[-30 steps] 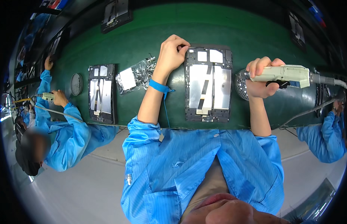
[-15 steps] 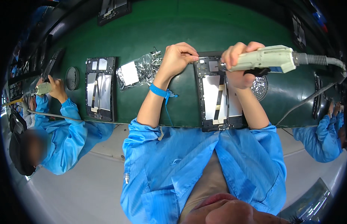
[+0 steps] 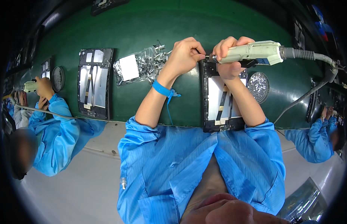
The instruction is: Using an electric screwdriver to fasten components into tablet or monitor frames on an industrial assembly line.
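Note:
My right hand (image 3: 230,70) is wrapped round a pale electric screwdriver (image 3: 257,51), held level with its tip pointing left. Close to that tip, my left hand (image 3: 184,55) has its thumb and fingers pinched together; what they hold, if anything, is too small to make out. A blue wrist strap (image 3: 162,88) circles my left wrist. Below both hands, an opened tablet-like device (image 3: 215,89) lies at the bench's near edge, with silver panels and dark ribbon strips. My right hand and forearm cover part of it.
Right of the device stands a round dish (image 3: 258,87) of small shiny pieces. A clear bag (image 3: 145,67) of small metal parts and a second opened device (image 3: 94,80) lie to the left. The screwdriver's cable (image 3: 298,100) trails right. Co-workers in blue sit on both sides.
The screwdriver has shifted slightly left off the device, its tip now meeting my left fingertips. My left hand has moved a little right, away from the device's top left corner.

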Demonstrator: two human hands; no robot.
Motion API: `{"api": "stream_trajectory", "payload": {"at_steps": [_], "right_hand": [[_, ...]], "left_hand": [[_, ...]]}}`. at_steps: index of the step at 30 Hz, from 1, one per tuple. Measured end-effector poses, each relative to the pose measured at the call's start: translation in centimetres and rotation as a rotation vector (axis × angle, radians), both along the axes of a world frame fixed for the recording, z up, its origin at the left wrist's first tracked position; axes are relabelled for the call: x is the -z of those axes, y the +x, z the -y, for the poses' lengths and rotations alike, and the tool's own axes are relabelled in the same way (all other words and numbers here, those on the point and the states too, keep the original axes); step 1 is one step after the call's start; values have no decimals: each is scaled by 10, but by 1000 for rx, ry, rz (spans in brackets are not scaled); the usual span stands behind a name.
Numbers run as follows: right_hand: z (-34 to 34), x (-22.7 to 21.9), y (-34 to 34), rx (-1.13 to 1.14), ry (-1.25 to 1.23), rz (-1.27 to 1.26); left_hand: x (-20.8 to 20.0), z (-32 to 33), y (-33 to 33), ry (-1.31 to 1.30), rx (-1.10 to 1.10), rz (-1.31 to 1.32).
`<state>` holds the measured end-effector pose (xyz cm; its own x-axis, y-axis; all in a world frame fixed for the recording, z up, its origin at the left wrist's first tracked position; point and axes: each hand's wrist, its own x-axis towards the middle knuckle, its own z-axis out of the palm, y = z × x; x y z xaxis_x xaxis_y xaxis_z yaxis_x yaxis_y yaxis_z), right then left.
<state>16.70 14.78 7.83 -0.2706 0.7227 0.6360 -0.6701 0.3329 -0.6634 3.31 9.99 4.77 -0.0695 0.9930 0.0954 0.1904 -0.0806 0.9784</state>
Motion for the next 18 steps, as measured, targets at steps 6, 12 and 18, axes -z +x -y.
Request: {"api": "stream_trajectory", "payload": {"at_steps": [6,12,18], "right_hand": [[2,-1,-1,8,-8,30],[2,12,-8,-3,-35,32],[-1,12,-8,-21,-43,33]], "left_hand": [[-1,-1,3,-5,2,15],[5,0,-4,-21,-1,-23],[5,-4,-3,68,-41,23]]}}
